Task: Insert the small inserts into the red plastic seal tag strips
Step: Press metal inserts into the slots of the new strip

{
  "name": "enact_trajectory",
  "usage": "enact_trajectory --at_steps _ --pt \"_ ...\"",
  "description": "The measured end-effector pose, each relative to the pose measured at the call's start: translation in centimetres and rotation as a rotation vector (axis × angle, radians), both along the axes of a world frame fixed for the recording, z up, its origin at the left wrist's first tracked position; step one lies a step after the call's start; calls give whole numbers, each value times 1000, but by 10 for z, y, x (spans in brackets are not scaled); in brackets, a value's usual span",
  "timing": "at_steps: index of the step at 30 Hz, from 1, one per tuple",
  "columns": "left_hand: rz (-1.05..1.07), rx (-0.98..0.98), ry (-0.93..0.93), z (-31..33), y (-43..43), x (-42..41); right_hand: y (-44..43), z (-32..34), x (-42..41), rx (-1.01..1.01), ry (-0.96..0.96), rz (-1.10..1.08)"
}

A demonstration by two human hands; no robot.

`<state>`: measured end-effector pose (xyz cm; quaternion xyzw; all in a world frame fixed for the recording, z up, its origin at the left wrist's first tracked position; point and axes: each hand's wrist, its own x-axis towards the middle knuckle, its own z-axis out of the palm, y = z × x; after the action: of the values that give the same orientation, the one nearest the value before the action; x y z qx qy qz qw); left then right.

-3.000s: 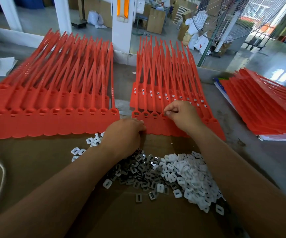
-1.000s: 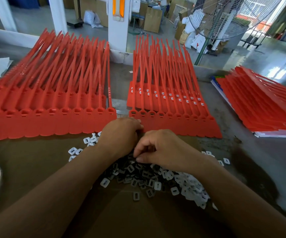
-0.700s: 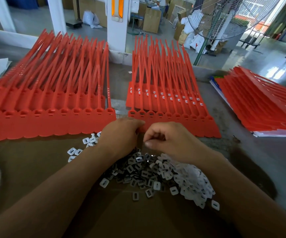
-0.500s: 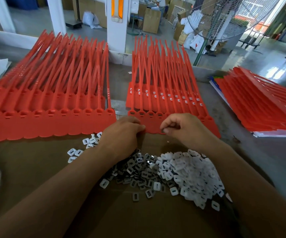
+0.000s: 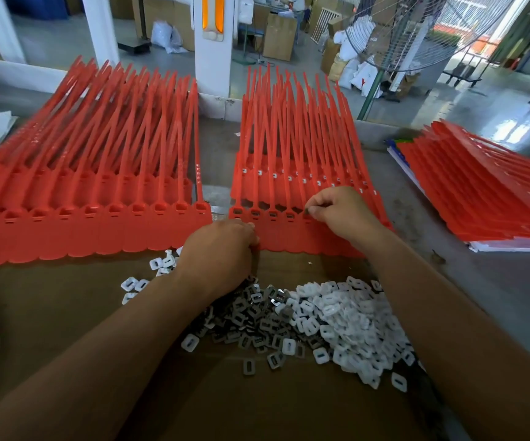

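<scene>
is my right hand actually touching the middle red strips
Touching. Head view: right hand presses a pinched insert into the front socket row of the middle red strips, fingertips on the plastic.

**Materials / finish**

Seal tag strips [image 5: 292,144]: red moulded plastic, smooth, slight sheen. White inserts [image 5: 349,323]: matt plastic. Grey inserts [image 5: 250,308]: look metallic, glossy. Cardboard sheet [image 5: 257,409]: brown, matt. Desk [image 5: 486,281]: grey, rough, stained.
</scene>
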<state>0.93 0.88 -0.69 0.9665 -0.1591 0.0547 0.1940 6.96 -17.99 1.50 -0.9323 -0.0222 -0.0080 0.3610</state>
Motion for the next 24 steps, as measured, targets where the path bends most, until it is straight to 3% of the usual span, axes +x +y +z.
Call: enact_trajectory --at_steps 9,24 --pt "3 4 12 0 0 1 -3 -12 5 -79 23 -6" --pt "5 7 16 2 -3 -3 -5 -16 5 -3 -8 -58"
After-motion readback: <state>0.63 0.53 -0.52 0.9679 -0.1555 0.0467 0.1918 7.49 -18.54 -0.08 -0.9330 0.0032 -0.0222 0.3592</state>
